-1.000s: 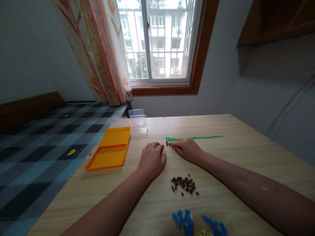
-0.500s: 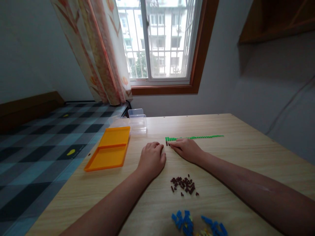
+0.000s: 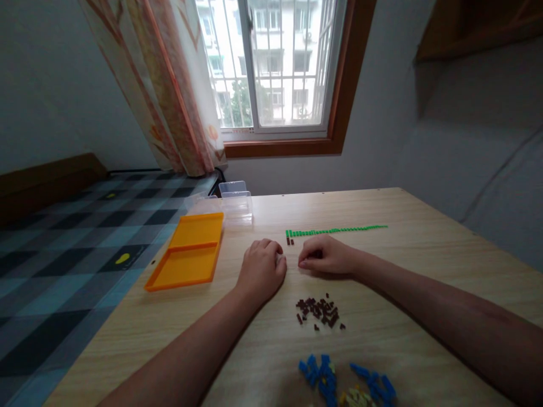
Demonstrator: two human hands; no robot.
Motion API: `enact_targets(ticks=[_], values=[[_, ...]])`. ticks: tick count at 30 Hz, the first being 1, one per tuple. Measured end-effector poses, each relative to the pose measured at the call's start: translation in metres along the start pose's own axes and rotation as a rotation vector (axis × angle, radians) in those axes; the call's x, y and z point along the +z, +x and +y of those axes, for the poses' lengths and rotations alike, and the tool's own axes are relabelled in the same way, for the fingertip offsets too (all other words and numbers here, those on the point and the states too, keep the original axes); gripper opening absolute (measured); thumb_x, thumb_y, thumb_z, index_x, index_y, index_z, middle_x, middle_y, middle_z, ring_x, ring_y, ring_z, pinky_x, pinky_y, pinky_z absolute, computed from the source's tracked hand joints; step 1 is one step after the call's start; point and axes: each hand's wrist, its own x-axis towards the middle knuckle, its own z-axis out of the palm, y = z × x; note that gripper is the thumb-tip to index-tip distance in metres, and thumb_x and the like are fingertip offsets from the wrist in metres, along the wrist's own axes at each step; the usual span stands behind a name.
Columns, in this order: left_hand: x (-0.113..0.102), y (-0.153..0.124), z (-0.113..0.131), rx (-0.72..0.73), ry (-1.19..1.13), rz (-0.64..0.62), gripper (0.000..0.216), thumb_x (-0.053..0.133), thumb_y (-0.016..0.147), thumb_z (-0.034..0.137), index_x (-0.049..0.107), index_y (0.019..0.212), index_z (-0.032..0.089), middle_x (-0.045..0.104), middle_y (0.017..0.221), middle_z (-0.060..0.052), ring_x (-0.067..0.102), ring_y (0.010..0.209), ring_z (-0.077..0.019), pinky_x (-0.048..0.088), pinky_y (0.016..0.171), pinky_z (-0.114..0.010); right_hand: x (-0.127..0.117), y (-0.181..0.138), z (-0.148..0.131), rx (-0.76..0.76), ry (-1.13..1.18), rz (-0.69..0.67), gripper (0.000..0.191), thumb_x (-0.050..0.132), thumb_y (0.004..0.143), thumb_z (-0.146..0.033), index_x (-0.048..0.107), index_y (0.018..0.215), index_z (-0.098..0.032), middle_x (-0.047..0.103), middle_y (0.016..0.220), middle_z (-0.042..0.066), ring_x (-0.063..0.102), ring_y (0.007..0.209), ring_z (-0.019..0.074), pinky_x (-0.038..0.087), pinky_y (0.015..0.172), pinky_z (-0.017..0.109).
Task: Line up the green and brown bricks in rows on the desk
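My left hand (image 3: 262, 267) rests on the table with its fingers curled down. A small pale spot shows between its thumb and forefinger, too small to name. Just to the right, my right hand (image 3: 324, 255) is closed, thumb against forefinger, with no piece visible at the fingertips. Beyond the hands runs a long row of small green building bricks (image 3: 316, 232), tallest at its left end. Two small brown bricks (image 3: 290, 241) lie just below that end. Nearer to me is a loose pile of brown bricks (image 3: 318, 311).
Blue bricks (image 3: 323, 376) and pale yellow pieces (image 3: 357, 397) lie at the near edge of view. An orange two-part tray (image 3: 182, 270) sits at left, with clear plastic boxes (image 3: 237, 208) behind it. A checked bed (image 3: 91, 249) adjoins the table's left side.
My right hand has drawn back from the brown bricks toward me, leaving both in plain sight below the green row. My left hand stays in place. The view has tilted slightly.
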Motion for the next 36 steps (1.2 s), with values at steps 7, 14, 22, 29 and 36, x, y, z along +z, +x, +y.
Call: enact_targets(ticks=[7, 14, 22, 29, 36], values=[[-0.005, 0.0, -0.001, 0.098, -0.174, -0.06, 0.012, 0.059, 0.081, 0.022, 0.055, 0.07, 0.018, 0.059, 0.073, -0.002, 0.053, 0.074, -0.018, 0.04, 0.069, -0.03, -0.01, -0.008, -0.021, 0.056, 0.082, -0.435, 0.025, 0.073, 0.078, -0.037, 0.072, 0.082, -0.012, 0.059, 0.063, -0.002, 0.051, 0.057, 0.0081, 0.038, 0.053, 0.019], [-0.013, -0.001, -0.005, 0.264, -0.515, -0.401, 0.012, 0.068, 0.074, 0.025, 0.064, 0.069, 0.015, 0.056, 0.065, 0.002, 0.049, 0.061, -0.0109, 0.035, 0.058, -0.023, -0.007, -0.007, -0.022, 0.028, -0.008, -0.417, 0.016, 0.073, 0.078, -0.03, 0.072, 0.083, -0.015, 0.062, 0.067, -0.002, 0.054, 0.059, 0.0081, 0.039, 0.055, 0.018], [-0.017, 0.003, -0.004, 0.359, -0.444, -0.455, 0.014, 0.078, 0.071, 0.03, 0.072, 0.073, 0.019, 0.063, 0.073, 0.001, 0.055, 0.071, -0.0132, 0.039, 0.072, -0.027, -0.019, -0.007, -0.009, 0.106, 0.043, -0.371, 0.016, 0.072, 0.077, -0.026, 0.073, 0.089, -0.014, 0.062, 0.067, -0.002, 0.054, 0.061, 0.009, 0.041, 0.056, 0.018], [-0.02, 0.006, -0.007, 0.379, -0.458, -0.526, 0.02, 0.081, 0.069, 0.034, 0.07, 0.075, 0.018, 0.062, 0.076, 0.002, 0.054, 0.075, -0.0141, 0.038, 0.073, -0.027, -0.028, -0.006, -0.013, 0.08, -0.119, -0.359, 0.022, 0.067, 0.08, -0.022, 0.077, 0.099, -0.018, 0.067, 0.072, 0.0, 0.056, 0.061, 0.0096, 0.042, 0.058, 0.019], [-0.021, 0.006, -0.01, 0.414, -0.425, -0.545, 0.021, 0.082, 0.067, 0.033, 0.068, 0.074, 0.019, 0.061, 0.077, 0.002, 0.054, 0.079, -0.0152, 0.038, 0.081, -0.029, -0.03, -0.007, -0.018, 0.034, -0.236, -0.36, 0.021, 0.061, 0.079, -0.014, 0.078, 0.09, -0.02, 0.071, 0.077, 0.001, 0.058, 0.062, 0.011, 0.043, 0.06, 0.021]])
